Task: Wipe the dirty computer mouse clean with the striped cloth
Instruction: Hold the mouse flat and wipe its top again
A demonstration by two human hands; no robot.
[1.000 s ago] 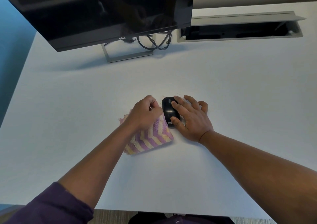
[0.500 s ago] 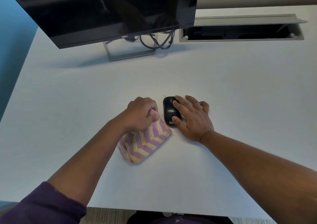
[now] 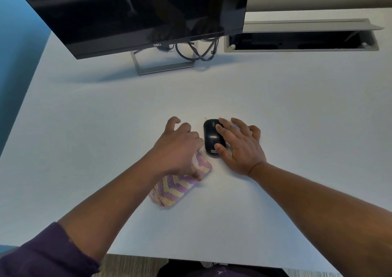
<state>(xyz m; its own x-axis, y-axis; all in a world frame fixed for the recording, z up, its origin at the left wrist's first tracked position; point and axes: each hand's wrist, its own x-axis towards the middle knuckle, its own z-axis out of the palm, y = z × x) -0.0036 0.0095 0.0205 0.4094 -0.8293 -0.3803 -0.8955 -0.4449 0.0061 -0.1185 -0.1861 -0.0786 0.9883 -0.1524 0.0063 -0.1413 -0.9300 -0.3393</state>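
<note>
A black computer mouse [image 3: 211, 136] lies on the white desk [image 3: 275, 111], with brown crumbs scattered at its far end and left side. My right hand [image 3: 241, 147] holds it from the right, index finger on top and thumb at its near end. The folded cloth [image 3: 178, 188], striped purple, yellow and white, lies just left of and nearer than the mouse. My left hand [image 3: 178, 149] hovers over the cloth's far end with spread, loosely bent fingers. Only its thumb touches the cloth.
A dark Dell monitor [image 3: 137, 11] on a metal stand [image 3: 165, 68] rises at the back left, with black cables [image 3: 197, 51] behind it. An open cable hatch [image 3: 297, 41] is sunk into the desk at the back right. The desk's near edge runs along the bottom.
My left hand has let go of the bunched cloth and spread its fingers. The cloth has slid nearer and left, away from the mouse. The right hand stays on the mouse.
</note>
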